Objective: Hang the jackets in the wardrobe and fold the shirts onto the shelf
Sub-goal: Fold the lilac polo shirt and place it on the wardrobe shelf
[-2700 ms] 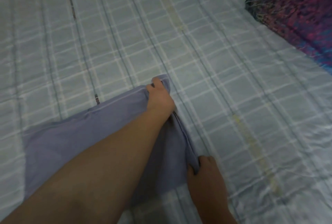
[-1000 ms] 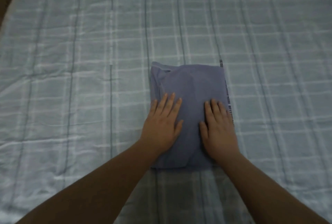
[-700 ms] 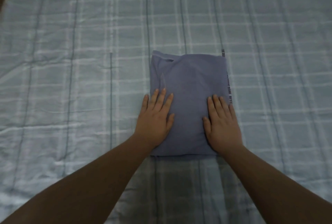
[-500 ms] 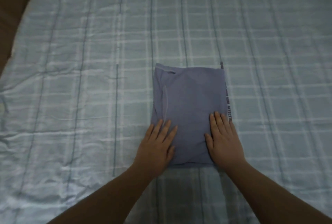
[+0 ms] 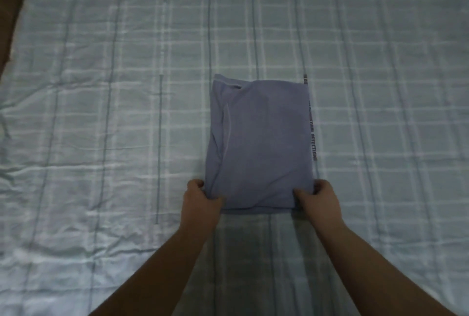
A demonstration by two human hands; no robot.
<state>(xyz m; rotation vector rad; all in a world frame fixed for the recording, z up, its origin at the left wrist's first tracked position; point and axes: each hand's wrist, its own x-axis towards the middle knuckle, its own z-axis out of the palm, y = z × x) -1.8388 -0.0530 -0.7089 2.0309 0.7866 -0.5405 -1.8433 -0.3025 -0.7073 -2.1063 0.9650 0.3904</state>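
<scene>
A blue-grey shirt (image 5: 261,143), folded into an upright rectangle, lies flat on the checked bedsheet (image 5: 101,112) in the middle of the head view. My left hand (image 5: 200,201) pinches its near left corner, thumb on top and fingers curled under the edge. My right hand (image 5: 317,199) pinches the near right corner the same way. A strip of printed lettering shows along the shirt's right edge. No jacket, wardrobe or shelf is in sight.
The pale blue checked bedsheet fills almost the whole view, with creases at the left. A brown wooden surface (image 5: 12,11) shows at the top left corner, beyond the bed's edge.
Both hands have slid from pressing flat on the shirt's near half back to its near corners and now pinch them. Earlier still, the shirt was being folded.
</scene>
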